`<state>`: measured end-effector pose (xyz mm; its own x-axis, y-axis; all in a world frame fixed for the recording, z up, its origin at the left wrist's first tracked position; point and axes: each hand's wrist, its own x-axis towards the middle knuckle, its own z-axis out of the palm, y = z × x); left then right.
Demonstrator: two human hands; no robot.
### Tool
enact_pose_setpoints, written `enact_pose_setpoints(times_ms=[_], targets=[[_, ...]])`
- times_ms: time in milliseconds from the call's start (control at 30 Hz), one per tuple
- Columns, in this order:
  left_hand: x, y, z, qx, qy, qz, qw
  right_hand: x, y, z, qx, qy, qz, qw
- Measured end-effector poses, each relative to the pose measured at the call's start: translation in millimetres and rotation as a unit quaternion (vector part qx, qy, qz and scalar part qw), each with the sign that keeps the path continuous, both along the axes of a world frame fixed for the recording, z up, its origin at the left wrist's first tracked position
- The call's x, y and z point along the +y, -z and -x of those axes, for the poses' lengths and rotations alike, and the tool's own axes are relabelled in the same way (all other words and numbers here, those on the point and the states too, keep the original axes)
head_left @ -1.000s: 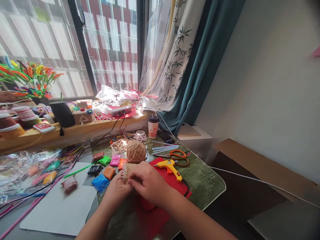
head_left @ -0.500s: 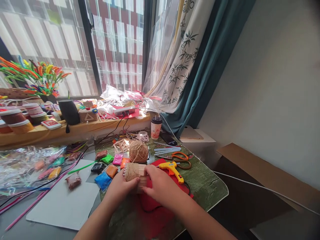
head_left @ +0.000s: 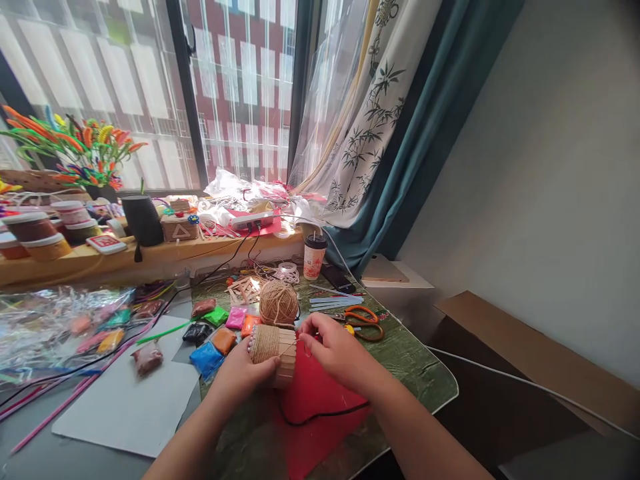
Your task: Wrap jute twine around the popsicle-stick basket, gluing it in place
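Note:
My left hand (head_left: 240, 372) is wrapped round a holder made of wooden craft sticks (head_left: 287, 357). Twine (head_left: 265, 343) is wound round its left part, and a row of small pale beads edges that end. To the right of the holder, my right hand (head_left: 333, 348) pinches what looks like a thin strand of twine running from the holder. A ball of twine (head_left: 279, 302) sits just behind the holder. Behind my right hand, the yellow glue gun (head_left: 351, 329) is mostly hidden. A red sheet (head_left: 325, 393) and a black cable (head_left: 320, 415) lie below my hands.
Orange-handled scissors (head_left: 365, 319), glue sticks (head_left: 330, 303) and a paper cup (head_left: 314, 257) stand or lie at the back right. Several clay packets (head_left: 206, 360) and a white board (head_left: 130, 407) are at left. The table's rounded edge (head_left: 456, 387) is at right.
My right hand has moved off the holder, a little up and to the right, and now covers most of the glue gun. My left hand keeps its hold.

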<state>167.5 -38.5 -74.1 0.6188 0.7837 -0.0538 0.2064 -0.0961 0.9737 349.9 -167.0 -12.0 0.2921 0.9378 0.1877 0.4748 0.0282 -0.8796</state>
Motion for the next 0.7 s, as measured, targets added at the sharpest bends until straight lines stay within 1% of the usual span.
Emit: enact_pose_setpoints(times_ms=[33, 67, 100, 167, 200, 233, 267, 300, 400, 467, 567, 700], targets=[[0, -0.7, 0, -0.002, 0.002, 0.005, 1.0, 3, -1.2, -4, 0.093, 0.01, -0.009, 0.996], [-1, -1.9, 0, -0.004, 0.005, 0.008, 1.0, 6, -2.4, -8, 0.193, 0.014, -0.019, 0.981], [-2, -3.6, 0, -0.005, 0.01, 0.005, 1.0, 10, -3.5, -13, 0.291, 0.018, -0.035, 0.956], [-5, -8.8, 1, 0.001, 0.023, -0.016, 1.0, 19, -5.2, -23, 0.444, 0.039, -0.079, 0.892], [-8, -11.9, 1, 0.007, 0.03, -0.023, 0.999, 24, -5.3, -29, 0.493, 0.062, -0.104, 0.862], [-11, -15.2, 1, 0.012, 0.041, -0.024, 0.999, 30, -4.7, -34, 0.523, 0.089, -0.127, 0.838], [-14, -18.2, 2, 0.013, 0.054, -0.016, 0.998, 36, -3.2, -38, 0.537, 0.12, -0.139, 0.823], [-17, -20.8, 2, 0.009, 0.067, 0.0, 0.998, 43, -0.7, -42, 0.537, 0.155, -0.144, 0.817], [-24, -23.1, 3, -0.016, 0.094, 0.038, 0.995, 62, 12.3, -47, 0.526, 0.183, -0.139, 0.819], [-25, -19.5, 4, -0.032, 0.103, 0.042, 0.993, 73, 23.9, -44, 0.517, 0.19, -0.134, 0.824], [-22, -9.9, 5, -0.048, 0.108, 0.046, 0.992, 84, 41.1, -35, 0.507, 0.196, -0.116, 0.831], [-18, -2.0, 6, -0.032, 0.098, 0.035, 0.994, 92, 59.0, -25, 0.494, 0.202, -0.09, 0.841]])
